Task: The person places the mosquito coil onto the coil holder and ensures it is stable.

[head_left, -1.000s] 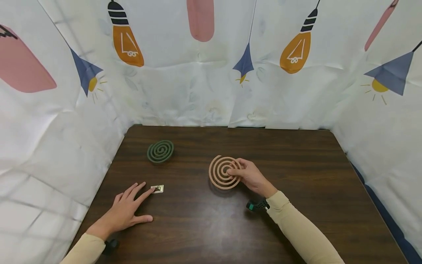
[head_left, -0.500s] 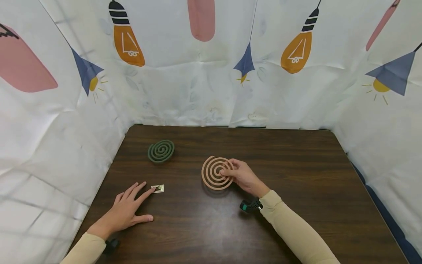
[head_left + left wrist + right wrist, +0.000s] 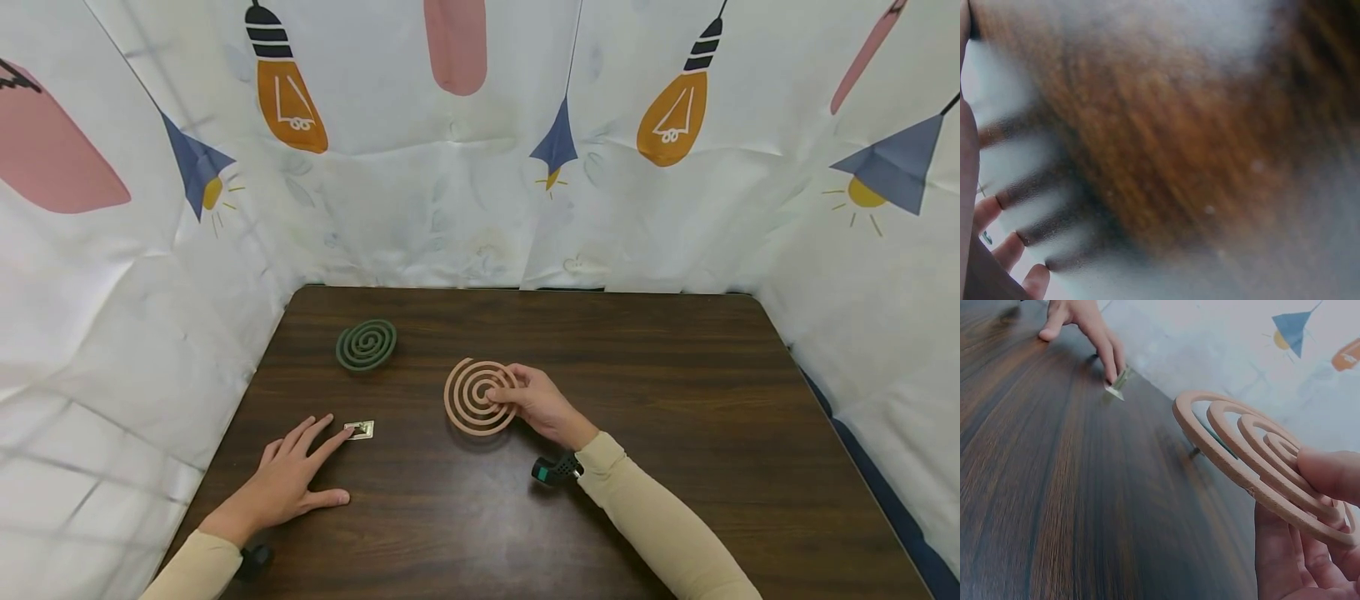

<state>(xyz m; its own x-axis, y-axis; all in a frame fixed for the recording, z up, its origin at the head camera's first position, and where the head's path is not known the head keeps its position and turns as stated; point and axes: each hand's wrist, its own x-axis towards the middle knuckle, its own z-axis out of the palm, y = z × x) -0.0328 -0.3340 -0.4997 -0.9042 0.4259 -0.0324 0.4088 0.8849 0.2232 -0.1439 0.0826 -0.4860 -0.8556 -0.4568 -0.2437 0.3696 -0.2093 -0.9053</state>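
Observation:
My right hand (image 3: 551, 410) pinches a tan mosquito coil (image 3: 1194, 428) by its right side, thumb on the face and fingers behind. The coil is held tilted above the table, a shadow beneath it. At the left, my left hand (image 3: 279, 487) lies spread, its index fingertip touching a small shiny metal coil stand (image 3: 363, 430). In the right wrist view the stand (image 3: 1115, 392) has a raised part beside the fingertip. Behind it lies a green mosquito coil (image 3: 366, 345). The left wrist view shows only fingertips (image 3: 1036, 282) on the tabletop; the stand is barely visible there.
The dark wood-grain table (image 3: 637, 350) has rounded far corners. White cloth (image 3: 450, 217) printed with lamps and bulbs hangs behind it and along both sides. A dark wrist strap (image 3: 555, 471) sits on the right wrist.
My right hand has moved left with the tan coil, closer to the metal stand. The left hand, the stand and the green coil have stayed in place.

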